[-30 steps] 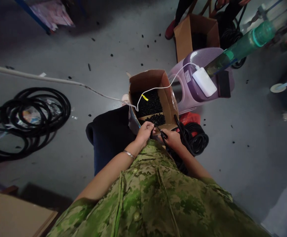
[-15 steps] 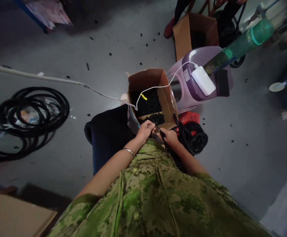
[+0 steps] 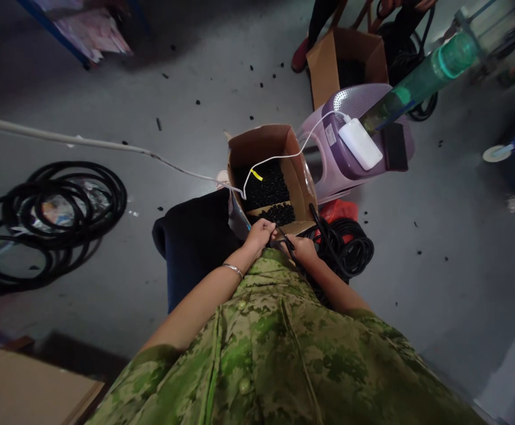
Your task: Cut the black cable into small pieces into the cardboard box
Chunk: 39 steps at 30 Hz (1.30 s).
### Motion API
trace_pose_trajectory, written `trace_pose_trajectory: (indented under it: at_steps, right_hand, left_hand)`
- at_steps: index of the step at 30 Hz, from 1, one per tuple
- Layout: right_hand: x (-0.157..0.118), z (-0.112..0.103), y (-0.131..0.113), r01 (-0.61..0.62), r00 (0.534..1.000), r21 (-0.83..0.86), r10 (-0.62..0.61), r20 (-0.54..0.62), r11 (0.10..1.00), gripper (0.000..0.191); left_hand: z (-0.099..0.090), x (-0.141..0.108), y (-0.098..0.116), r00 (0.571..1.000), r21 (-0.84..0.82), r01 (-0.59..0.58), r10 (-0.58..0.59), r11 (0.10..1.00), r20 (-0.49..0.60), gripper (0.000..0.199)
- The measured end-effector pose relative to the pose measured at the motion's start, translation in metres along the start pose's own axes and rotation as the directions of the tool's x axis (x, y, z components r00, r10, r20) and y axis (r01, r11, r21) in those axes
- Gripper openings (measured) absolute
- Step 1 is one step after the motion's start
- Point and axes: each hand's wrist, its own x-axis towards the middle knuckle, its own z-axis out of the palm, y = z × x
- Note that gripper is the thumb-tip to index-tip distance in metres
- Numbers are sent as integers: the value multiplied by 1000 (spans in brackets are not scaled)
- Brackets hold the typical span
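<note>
My left hand (image 3: pixel 261 235) is closed in a pinch at the near edge of an open cardboard box (image 3: pixel 257 139); what its fingertips hold is too small to make out. Close beside it, my right hand (image 3: pixel 304 250) is wrapped around a slender black tool (image 3: pixel 288 242), which looks like scissors, its tip pointing toward the left fingertips. Many small black pieces (image 3: pixel 268 186) lie inside the box, some behind a cardboard strip. Just right of the box a black hose (image 3: pixel 325 230) stands up from a coil (image 3: pixel 361 248).
A purple stool (image 3: pixel 328 159) bears a white power bank (image 3: pixel 360 143), a dark phone (image 3: pixel 394 147) and a green bottle (image 3: pixel 425 82). A white cable (image 3: pixel 151 154) crosses above the box. Coiled hose (image 3: pixel 62 224) lies left. Another person sits by a second box (image 3: pixel 323 68).
My hands stay almost in place, with the right hand and its tool shifted very slightly left. The surroundings shift slightly as the camera moves.
</note>
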Motion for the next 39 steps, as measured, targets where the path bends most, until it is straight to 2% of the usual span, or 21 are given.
trace_pose_trajectory:
  at_steps: [6, 9, 12, 15, 17, 19, 21, 23, 25, 26, 27, 28, 30, 32, 33, 34, 36, 37, 39]
  right_hand:
    - [0, 3, -1, 14, 1000, 17, -14, -17, 1000, 37]
    - [-3, 8, 4, -3, 1000, 19, 3, -29, 1000, 36]
    - [-7, 9, 13, -65, 996, 49, 67, -59, 997, 35]
    - [-6, 0, 12, -108, 992, 166, 117, -49, 980, 33]
    - [-1, -9, 1, -112, 992, 261, 124, -33, 959, 38]
    - [4, -20, -17, -117, 991, 282, 130, -29, 952, 43]
    - [8, -33, -33, -73, 997, 229, 78, -12, 971, 48]
    - [9, -45, -39, 42, 998, 253, -54, 42, 967, 57]
    - [13, -54, -31, 190, 965, 360, -241, 101, 913, 64]
    - [18, -57, -21, 240, 938, 425, -321, 130, 873, 59]
    - [26, -59, -9, 262, 913, 491, -379, 154, 831, 50]
    - [37, -58, 4, 240, 907, 556, -388, 164, 796, 41]
    - [71, -49, 29, 122, 947, 630, -280, 157, 767, 40]
    - [116, -32, 48, 103, 976, 548, -190, 104, 830, 39]
    - [140, -22, 55, 89, 979, 477, -166, 122, 875, 43]
    - [165, -12, 60, 36, 977, 400, -115, 177, 916, 47]
    - [210, 8, 64, -115, 946, 230, 35, 323, 966, 57]
    - [230, 17, 64, -182, 923, 158, 113, 369, 971, 61]
    - [262, 34, 64, -224, 915, 104, 172, 365, 969, 67]
  left_hand:
    - [2, -6, 3, 1000, -7, 17, -17, 1000, 6, 20]
    - [2, -6, 5, 998, -39, 39, -41, 998, -41, 22]
    - [0, -7, 8, 996, -35, 10, -13, 999, -91, 24]
    - [-1, -12, 9, 998, 23, -49, 50, 999, -32, 18]
    - [-1, -18, 9, 998, 56, -58, 57, 997, 28, 21]
    - [0, -24, 9, 995, 33, -67, 64, 997, 83, 30]
    - [1, -28, 8, 990, -37, -113, 115, 993, 77, 33]
    - [0, -30, 7, 988, -88, -154, 154, 984, -1, 34]
    - [-1, -32, 5, 983, -91, -171, 164, 981, -79, 32]
    - [-1, -34, 3, 980, -79, -181, 173, 980, -98, 32]
    - [-2, -36, 2, 978, -60, -191, 185, 980, -98, 31]
    - [-2, -40, 1, 976, -36, -205, 201, 978, -85, 30]
    - [-3, -50, -1, 969, 32, -240, 241, 970, -48, 30]
    - [-7, -61, -1, 952, 132, -301, 306, 944, -18, 30]
    - [-10, -66, -1, 937, 172, -341, 349, 924, -16, 30]
    - [-14, -70, 0, 919, 203, -390, 393, 898, 25, 28]
    - [-22, -74, 1, 891, 230, -451, 450, 862, 62, 26]
    - [-27, -74, 1, 884, 235, -463, 465, 855, 47, 26]
    - [-34, -70, 1, 891, 242, -431, 453, 869, -41, 28]
